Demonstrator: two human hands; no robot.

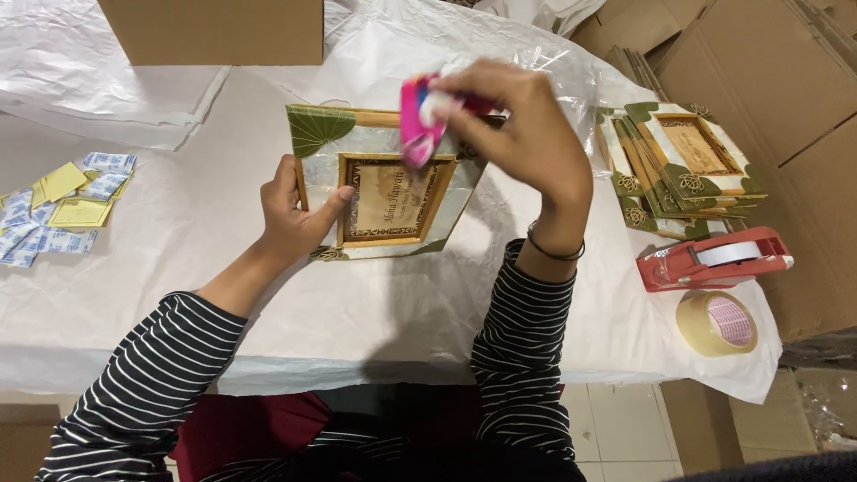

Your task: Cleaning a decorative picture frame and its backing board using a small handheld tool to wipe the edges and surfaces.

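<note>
Pink and white, a small blurred cloth [420, 120] is pinched in the fingers of the right hand [527, 134], which is closed around it and presses it to the upper right part of a picture frame [384, 183]. The left hand [295, 214] grips the frame's left edge, thumb laid over the front face and fingers curled behind, holding the frame tilted up off the white sheet-covered table [178, 259]. The frame is pale with green leaf corners and a wooden inner border around a tan insert.

Taking the frame as the landmark: just to its right lies a stack of similar frames [683, 170], fanned slightly. Below that stack, further right of the frame, sits a red tape dispenser [714, 259], and nearer the table's edge a roll of tan tape [717, 323]. Well to the frame's left lie scattered small packets [54, 210], yellow and blue-white. Above and left of the frame stands a brown cardboard box [214, 31]. Crinkled clear plastic wrap [544, 71] lies behind the frame.
</note>
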